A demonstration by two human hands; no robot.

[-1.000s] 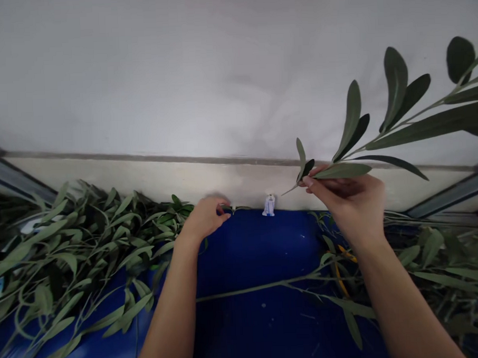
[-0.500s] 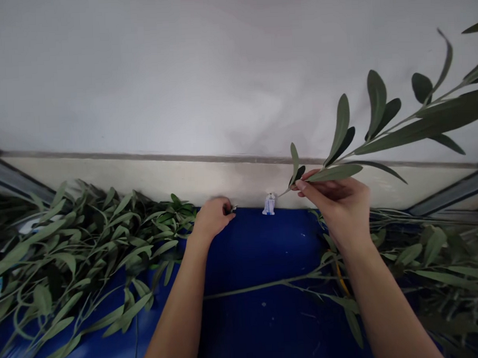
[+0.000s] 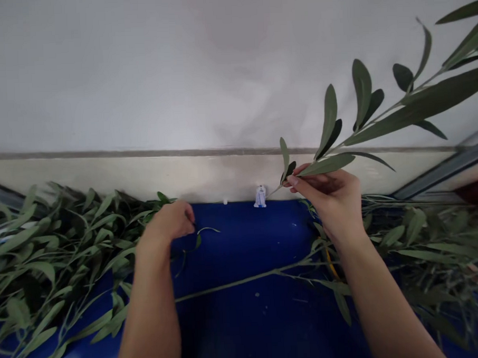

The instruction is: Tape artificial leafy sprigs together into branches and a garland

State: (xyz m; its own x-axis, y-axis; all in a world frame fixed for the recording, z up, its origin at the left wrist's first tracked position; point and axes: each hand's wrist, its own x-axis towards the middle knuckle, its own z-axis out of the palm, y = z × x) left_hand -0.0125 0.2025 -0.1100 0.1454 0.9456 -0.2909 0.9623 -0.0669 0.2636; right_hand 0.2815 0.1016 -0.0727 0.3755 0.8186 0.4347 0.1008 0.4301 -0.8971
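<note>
My right hand (image 3: 332, 196) pinches the lower stem of a leafy green branch (image 3: 390, 109), which slants up to the right in front of the pale wall. Near the stem's cut end, a small white and blue tube-like item (image 3: 260, 196) rests at the back edge of the blue surface. On the left, my left hand (image 3: 171, 221) is closed, fingers curled, beside the left leaf pile. A thin green sprig (image 3: 199, 239) hangs by its fingers; the grip itself is hidden.
A large heap of leafy branches (image 3: 79, 233) lies at the left, another (image 3: 432, 255) at the right. One long bare stem (image 3: 235, 282) crosses the blue surface (image 3: 242, 242). The pale wall (image 3: 207, 175) rises behind, with a grey metal bar (image 3: 432, 173) at right.
My left hand has moved left and slightly down, away from the back edge, and a thin sprig now shows beside it. My right hand still holds the branch; the view has shifted slightly.
</note>
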